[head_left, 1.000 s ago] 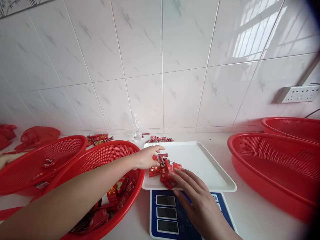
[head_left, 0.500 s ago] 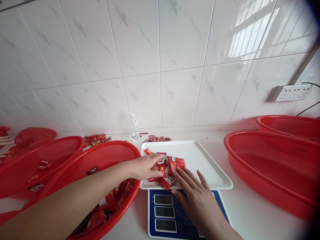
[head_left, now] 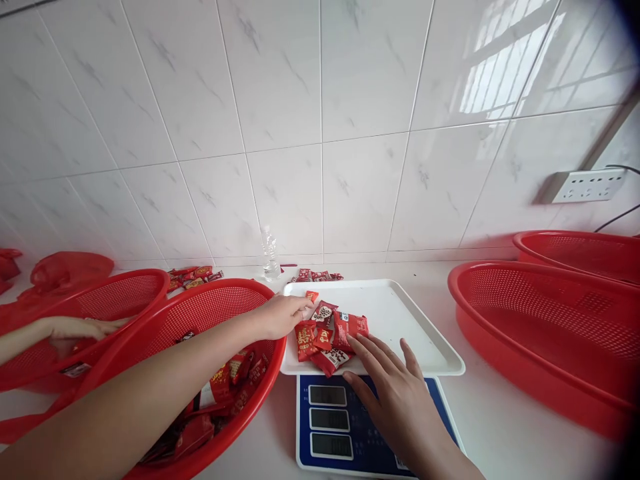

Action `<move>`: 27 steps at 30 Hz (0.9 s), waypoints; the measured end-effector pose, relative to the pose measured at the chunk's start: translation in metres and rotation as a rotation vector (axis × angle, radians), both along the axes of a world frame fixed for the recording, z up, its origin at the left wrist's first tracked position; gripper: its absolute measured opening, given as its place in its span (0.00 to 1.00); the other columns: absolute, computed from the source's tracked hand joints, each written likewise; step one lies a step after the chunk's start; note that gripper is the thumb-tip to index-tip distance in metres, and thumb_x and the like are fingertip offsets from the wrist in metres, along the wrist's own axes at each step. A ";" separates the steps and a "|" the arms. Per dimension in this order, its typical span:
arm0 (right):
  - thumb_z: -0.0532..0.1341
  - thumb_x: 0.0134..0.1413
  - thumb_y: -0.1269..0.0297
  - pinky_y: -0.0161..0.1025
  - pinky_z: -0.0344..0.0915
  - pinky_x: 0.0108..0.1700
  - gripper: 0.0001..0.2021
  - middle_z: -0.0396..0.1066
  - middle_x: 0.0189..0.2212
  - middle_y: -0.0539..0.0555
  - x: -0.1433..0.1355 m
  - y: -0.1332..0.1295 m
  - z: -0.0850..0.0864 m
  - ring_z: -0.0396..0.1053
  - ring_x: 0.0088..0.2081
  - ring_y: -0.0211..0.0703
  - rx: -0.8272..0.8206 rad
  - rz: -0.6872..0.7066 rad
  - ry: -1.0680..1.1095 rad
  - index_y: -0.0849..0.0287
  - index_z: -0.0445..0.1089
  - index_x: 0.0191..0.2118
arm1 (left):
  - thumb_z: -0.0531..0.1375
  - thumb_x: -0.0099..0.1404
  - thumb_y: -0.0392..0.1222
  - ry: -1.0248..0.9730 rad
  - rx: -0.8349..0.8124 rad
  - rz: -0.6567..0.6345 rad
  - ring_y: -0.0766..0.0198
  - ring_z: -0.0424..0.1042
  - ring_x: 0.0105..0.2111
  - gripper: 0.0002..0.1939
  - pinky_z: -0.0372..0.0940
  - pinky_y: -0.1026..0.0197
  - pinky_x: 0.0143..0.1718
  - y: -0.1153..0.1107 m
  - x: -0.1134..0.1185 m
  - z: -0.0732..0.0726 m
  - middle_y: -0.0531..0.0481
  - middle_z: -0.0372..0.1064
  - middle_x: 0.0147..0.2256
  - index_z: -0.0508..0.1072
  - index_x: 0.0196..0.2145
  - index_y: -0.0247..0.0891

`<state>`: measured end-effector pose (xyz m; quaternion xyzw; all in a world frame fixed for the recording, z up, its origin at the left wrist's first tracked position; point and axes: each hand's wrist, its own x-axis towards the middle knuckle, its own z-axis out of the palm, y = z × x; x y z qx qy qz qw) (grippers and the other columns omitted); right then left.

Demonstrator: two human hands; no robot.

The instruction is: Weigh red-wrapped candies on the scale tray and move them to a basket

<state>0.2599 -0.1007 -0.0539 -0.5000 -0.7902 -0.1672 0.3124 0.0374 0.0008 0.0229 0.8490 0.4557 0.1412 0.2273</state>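
Several red snack packets [head_left: 323, 339] lie in a loose pile on the left part of the white tray [head_left: 415, 333] of a weighing scale [head_left: 363, 433]. At the pile's back left, my left hand [head_left: 283, 317] has its fingers together with a small orange-red snack packet [head_left: 312, 297] at the tips. Its thumb is mostly hidden. My right hand [head_left: 395, 387] is open, its fingers spread over the tray's front edge and the scale panel. Its fingertips reach the near edge of a larger red packet [head_left: 351, 325].
Left of the scale stands a red basket [head_left: 273, 300] with packets inside. Another person's hand [head_left: 85, 330] reaches into a second red basket [head_left: 155, 280] farther left. Red baskets [head_left: 470, 293] stand at right. A clear bottle [head_left: 271, 257] is by the wall.
My left hand has drawn back leftward from the pile, uncovering packets. The small packet now sits farther right. Another person's hand has entered the far-left basket. My right hand has barely moved.
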 end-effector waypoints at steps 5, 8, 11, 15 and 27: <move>0.48 0.63 0.53 0.63 0.55 0.55 0.20 0.71 0.50 0.58 -0.001 -0.001 0.000 0.68 0.52 0.53 -0.045 0.037 0.007 0.55 0.62 0.56 | 0.47 0.67 0.40 0.068 0.136 0.008 0.53 0.62 0.53 0.16 0.53 0.52 0.55 0.011 -0.005 0.004 0.45 0.69 0.49 0.72 0.45 0.40; 0.48 0.63 0.53 0.63 0.53 0.56 0.21 0.71 0.50 0.58 -0.001 -0.001 -0.001 0.68 0.52 0.53 -0.050 0.043 0.017 0.53 0.62 0.57 | 0.50 0.65 0.36 0.188 0.124 0.010 0.52 0.51 0.61 0.16 0.42 0.46 0.60 0.021 0.000 0.001 0.47 0.63 0.57 0.70 0.48 0.42; 0.48 0.63 0.53 0.63 0.53 0.56 0.21 0.71 0.51 0.58 -0.002 -0.001 -0.001 0.67 0.52 0.53 -0.058 0.046 0.010 0.54 0.61 0.57 | 0.51 0.61 0.30 0.242 0.080 0.019 0.52 0.43 0.64 0.21 0.34 0.42 0.61 0.028 0.014 0.000 0.52 0.60 0.59 0.70 0.49 0.46; 0.48 0.63 0.53 0.62 0.52 0.56 0.21 0.70 0.51 0.58 -0.001 -0.001 0.000 0.67 0.52 0.53 -0.070 0.048 -0.006 0.54 0.61 0.57 | 0.49 0.60 0.28 0.202 -0.035 -0.036 0.54 0.58 0.58 0.19 0.47 0.49 0.59 0.031 0.025 0.006 0.49 0.69 0.50 0.74 0.41 0.42; 0.48 0.63 0.52 0.60 0.51 0.55 0.22 0.70 0.52 0.55 0.001 0.002 -0.007 0.67 0.52 0.53 -0.026 0.073 0.026 0.52 0.59 0.59 | 0.54 0.54 0.31 0.145 -0.081 0.356 0.61 0.69 0.31 0.06 0.62 0.63 0.34 0.022 -0.089 -0.016 0.49 0.72 0.31 0.69 0.30 0.36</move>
